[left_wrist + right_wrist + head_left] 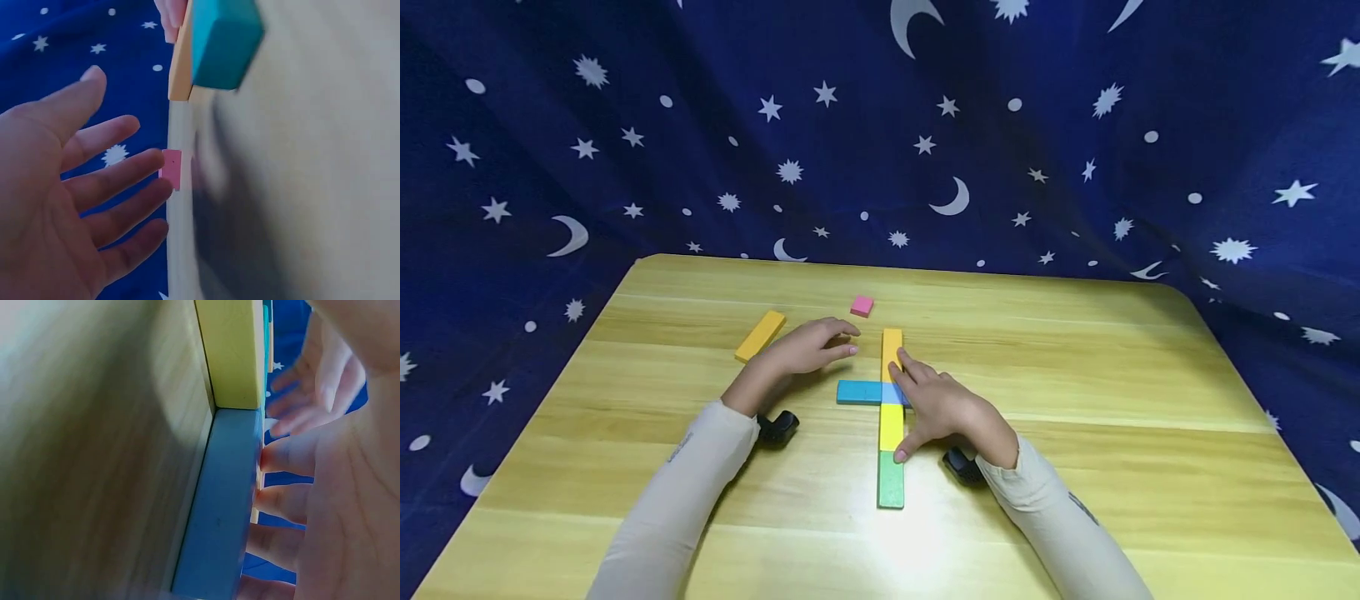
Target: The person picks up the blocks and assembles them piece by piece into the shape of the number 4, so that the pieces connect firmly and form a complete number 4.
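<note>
Flat coloured blocks form a cross on the table: an orange block [892,344] at the far end, a teal block [857,392] on the left, a light blue piece [891,394] at the crossing, then a yellow block [891,427] and a green block [891,485] toward me. My right hand [943,406] spreads its straight fingers over the cross's right side, fingertips touching the blocks. It mostly hides a blue block [219,506] in the head view. My left hand [811,346], holding nothing, hovers left of the orange block with fingers relaxed.
A loose orange block [761,336] lies left of my left hand. Farther back sits a small pink block [862,305]. The wooden table [1112,358] ends at a dark blue star-patterned cloth [850,133]. Black wrist devices [778,429] sit under both wrists.
</note>
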Demonstrator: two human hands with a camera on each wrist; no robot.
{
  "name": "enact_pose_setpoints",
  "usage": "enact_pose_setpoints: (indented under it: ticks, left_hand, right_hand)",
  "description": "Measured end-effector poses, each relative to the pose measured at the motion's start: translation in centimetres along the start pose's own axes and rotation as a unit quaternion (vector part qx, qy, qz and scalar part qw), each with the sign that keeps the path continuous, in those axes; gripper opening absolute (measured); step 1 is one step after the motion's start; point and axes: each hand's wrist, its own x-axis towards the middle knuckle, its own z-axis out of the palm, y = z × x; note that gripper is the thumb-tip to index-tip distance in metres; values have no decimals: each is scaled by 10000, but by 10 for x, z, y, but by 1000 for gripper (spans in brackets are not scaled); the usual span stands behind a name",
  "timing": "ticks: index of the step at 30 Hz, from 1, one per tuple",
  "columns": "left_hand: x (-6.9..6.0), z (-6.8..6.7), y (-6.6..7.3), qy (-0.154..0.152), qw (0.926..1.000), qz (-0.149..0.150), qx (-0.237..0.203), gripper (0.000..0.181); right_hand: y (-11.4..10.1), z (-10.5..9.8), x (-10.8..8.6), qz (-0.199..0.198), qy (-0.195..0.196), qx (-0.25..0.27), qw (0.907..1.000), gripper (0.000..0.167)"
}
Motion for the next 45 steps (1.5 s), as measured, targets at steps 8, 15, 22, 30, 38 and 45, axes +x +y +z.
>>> enact_pose_setpoints:
  ticks: [8, 15, 22, 30, 38, 45]
  left_hand:
    - [40, -5, -6, 179, 9986, 83, 499, 36]
    - [61, 0, -9, 103, 9955, 130, 931, 39]
    - [38, 1, -5, -200, 9947, -382, 930, 35]
    - [-14, 10, 0, -121, 9912, -330, 1274, 47]
    - [-50, 21, 5, 253, 9898, -51, 1400, 45]
    - [-65, 23, 14, 343, 9932, 39, 1110, 35]
  right_hand:
    - [-1, 3, 1, -46, 27, 28, 10000, 128]
    - [0, 1, 1, 109, -20, -21, 9999, 129]
    - [-2, 0, 2, 17, -57, -14, 10000, 129]
    - [0, 0, 2, 38, -111, 19, 9999, 130]
    - [3, -1, 2, 59, -147, 48, 9999, 130]
    - [1, 0, 2, -23, -97, 95, 9999, 129]
